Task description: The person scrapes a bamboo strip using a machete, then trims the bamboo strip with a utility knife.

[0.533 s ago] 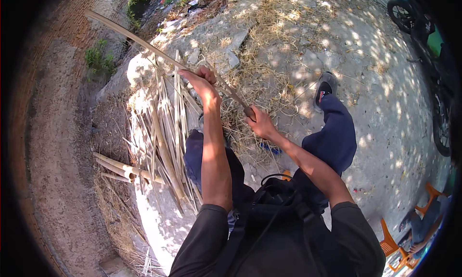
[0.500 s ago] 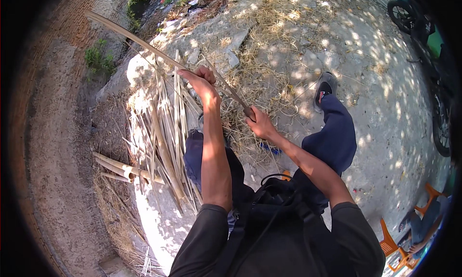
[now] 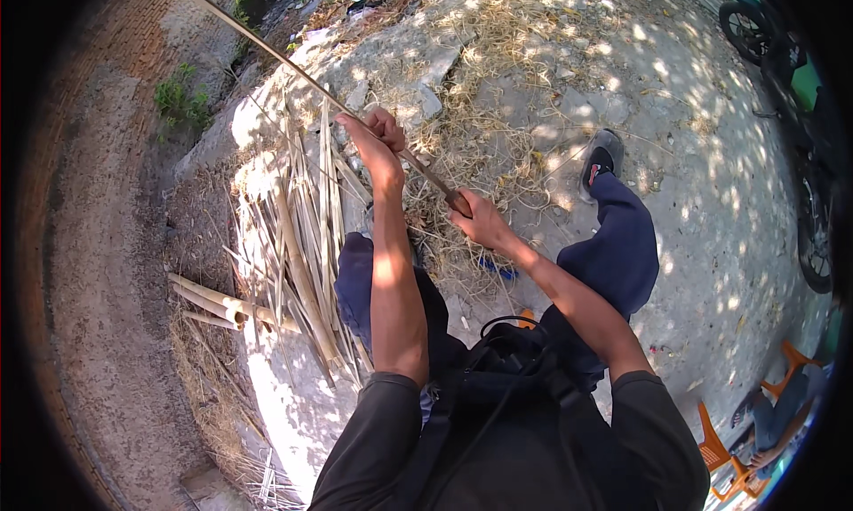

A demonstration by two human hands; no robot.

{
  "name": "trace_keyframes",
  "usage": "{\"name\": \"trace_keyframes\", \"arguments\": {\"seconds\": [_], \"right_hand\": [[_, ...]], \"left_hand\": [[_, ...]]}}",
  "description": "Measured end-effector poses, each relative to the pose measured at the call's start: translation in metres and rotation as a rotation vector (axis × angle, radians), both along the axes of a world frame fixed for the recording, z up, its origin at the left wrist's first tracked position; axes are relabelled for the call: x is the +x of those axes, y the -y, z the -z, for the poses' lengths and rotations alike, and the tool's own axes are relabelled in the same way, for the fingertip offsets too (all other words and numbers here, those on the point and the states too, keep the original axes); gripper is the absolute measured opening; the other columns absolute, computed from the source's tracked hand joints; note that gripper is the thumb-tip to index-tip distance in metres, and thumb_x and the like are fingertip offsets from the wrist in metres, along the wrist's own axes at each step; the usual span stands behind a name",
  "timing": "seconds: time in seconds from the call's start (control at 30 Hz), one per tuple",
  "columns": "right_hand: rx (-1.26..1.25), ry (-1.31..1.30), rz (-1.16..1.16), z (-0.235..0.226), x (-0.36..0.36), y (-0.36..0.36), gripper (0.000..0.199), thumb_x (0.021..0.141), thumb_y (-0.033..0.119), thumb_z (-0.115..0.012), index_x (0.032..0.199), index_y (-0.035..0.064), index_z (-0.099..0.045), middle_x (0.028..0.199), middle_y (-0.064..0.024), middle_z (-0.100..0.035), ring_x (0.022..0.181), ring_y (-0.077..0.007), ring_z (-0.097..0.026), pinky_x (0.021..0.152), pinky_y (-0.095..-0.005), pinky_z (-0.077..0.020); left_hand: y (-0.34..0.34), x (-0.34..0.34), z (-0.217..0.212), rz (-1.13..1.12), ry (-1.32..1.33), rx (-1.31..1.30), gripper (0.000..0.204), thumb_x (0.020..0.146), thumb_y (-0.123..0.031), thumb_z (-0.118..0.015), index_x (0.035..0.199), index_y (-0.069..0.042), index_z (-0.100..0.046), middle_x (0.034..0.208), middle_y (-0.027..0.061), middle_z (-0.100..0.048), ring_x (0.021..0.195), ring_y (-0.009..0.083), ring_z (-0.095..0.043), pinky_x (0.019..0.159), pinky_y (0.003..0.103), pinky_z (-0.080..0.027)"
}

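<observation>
My left hand (image 3: 377, 145) is closed around a long split bamboo strip (image 3: 258, 42), which slants away to the far left and out past the picture's edge. The strip appears nearly edge-on, as a thin line. In my right hand (image 3: 484, 223) is the dark handle of a knife (image 3: 432, 177). Its narrow blade points up and left toward my left hand and lies almost in line with the strip. Where blade and strip meet is partly hidden by my left fingers, so I cannot tell whether they touch.
Left of my legs lies a pile of bamboo strips (image 3: 306, 218), with thicker bamboo poles (image 3: 209, 299) beside it. Pale shavings (image 3: 498, 93) litter the concrete ahead. A brick wall (image 3: 75, 182) runs along the left. A motorbike (image 3: 791, 93), orange chairs (image 3: 711, 440) and a seated person are at right.
The bamboo strip's far end has swung up and the strip has turned to its narrow edge. The knife blade has tipped left into line with it. My left hand has moved slightly.
</observation>
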State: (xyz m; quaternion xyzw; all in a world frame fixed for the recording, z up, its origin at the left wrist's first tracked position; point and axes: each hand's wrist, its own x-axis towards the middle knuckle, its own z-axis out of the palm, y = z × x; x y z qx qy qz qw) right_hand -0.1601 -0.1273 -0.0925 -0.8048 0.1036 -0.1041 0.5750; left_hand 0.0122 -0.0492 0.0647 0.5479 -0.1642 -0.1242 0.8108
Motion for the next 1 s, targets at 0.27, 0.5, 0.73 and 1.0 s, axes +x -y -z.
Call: {"name": "trace_keyframes", "arguments": {"seconds": [0.27,0.5,0.73,1.0], "right_hand": [[0.047,0.012,0.105,-0.02,-0.01,-0.019,0.042,0.093,0.023,-0.069,0.125,-0.0003,-0.055,0.086,-0.0227,-0.068,0.08,-0.0362,-0.07,0.072,-0.045,-0.0522],[-0.221,0.185,0.088,0.012,-0.003,-0.014,0.044,0.093,0.021,-0.069,0.128,-0.0013,-0.054,0.096,-0.0257,-0.071,0.095,-0.0435,-0.071,0.08,-0.0463,-0.0543],[-0.005,-0.084,0.051,-0.014,-0.011,-0.021,0.046,0.093,0.018,-0.069,0.13,-0.0016,-0.051,0.093,-0.0264,-0.071,0.095,-0.0452,-0.07,0.079,-0.0498,-0.0531],[-0.046,-0.091,0.065,0.033,-0.022,-0.026,0.052,0.094,0.027,-0.069,0.131,-0.0032,-0.05,0.098,-0.0339,-0.068,0.095,-0.0501,-0.068,0.08,-0.0528,-0.0518]], "left_hand": [[0.0,0.008,0.009,-0.12,0.037,-0.021,0.078,0.098,-0.085,-0.016,0.063,-0.016,-0.025,0.058,-0.0045,-0.02,0.05,0.0113,-0.015,0.048,0.032,-0.011],[0.007,0.004,0.006,-0.152,0.052,0.025,0.079,0.096,-0.087,-0.014,0.062,-0.016,-0.024,0.057,-0.0049,-0.018,0.05,0.0113,-0.013,0.048,0.033,-0.009],[-0.001,0.006,0.006,-0.179,0.048,0.058,0.079,0.096,-0.087,-0.013,0.063,-0.016,-0.024,0.055,-0.0052,-0.017,0.049,0.0113,-0.011,0.048,0.034,-0.007],[0.002,0.004,0.008,-0.256,0.054,0.03,0.079,0.097,-0.086,-0.013,0.064,-0.016,-0.025,0.057,-0.0059,-0.016,0.049,0.0101,-0.011,0.049,0.033,-0.006]]}}
